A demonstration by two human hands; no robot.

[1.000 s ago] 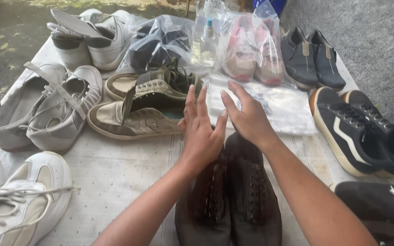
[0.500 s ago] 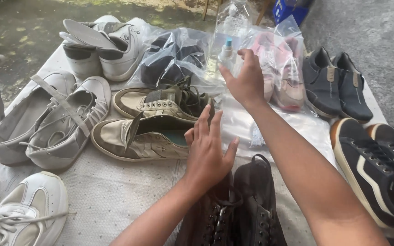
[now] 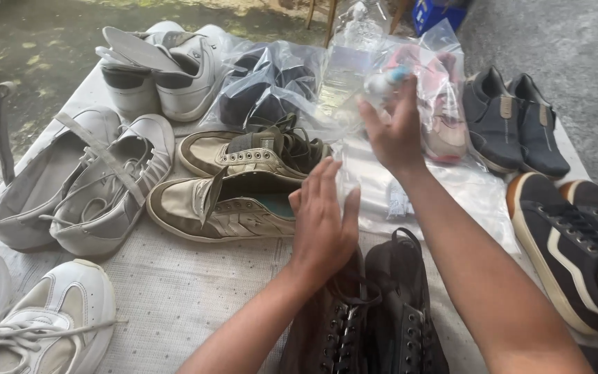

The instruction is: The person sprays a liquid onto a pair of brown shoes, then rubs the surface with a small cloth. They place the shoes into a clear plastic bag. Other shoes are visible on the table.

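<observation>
Head camera, looking down on a cloth-covered table (image 3: 174,291) crowded with shoes.

The person's right hand (image 3: 396,131) is raised over the far middle of the table, fingers closed around a small clear bottle (image 3: 382,82) with a pale blue cap, held tilted in the air in front of a bag of pink shoes (image 3: 441,104). A larger clear plastic bottle (image 3: 347,66) lies just behind it. The left hand (image 3: 323,221) hovers flat and open, fingers together, holding nothing, just above the far end of a pair of dark brown lace-up shoes (image 3: 368,318) at the near edge. Beyond it lie flat clear plastic bags (image 3: 465,190).

To the left sit two tan and brown sneakers (image 3: 230,187), then grey strapped shoes (image 3: 84,187) and white sneakers (image 3: 43,318). At the far left are white shoes with a loose insole (image 3: 160,66); beside them, a bag of dark shoes (image 3: 264,86). On the right are dark grey slip-ons (image 3: 513,118) and black sneakers with a white stripe (image 3: 576,249).

As things stand, the small bottle is lifted and in hand; the brown shoes appear untouched, their laces still in.

Compared with half a second ago, the right hand has gone from reaching toward the upright small bottle to gripping it off the table, tilted. The left hand has barely moved.
</observation>
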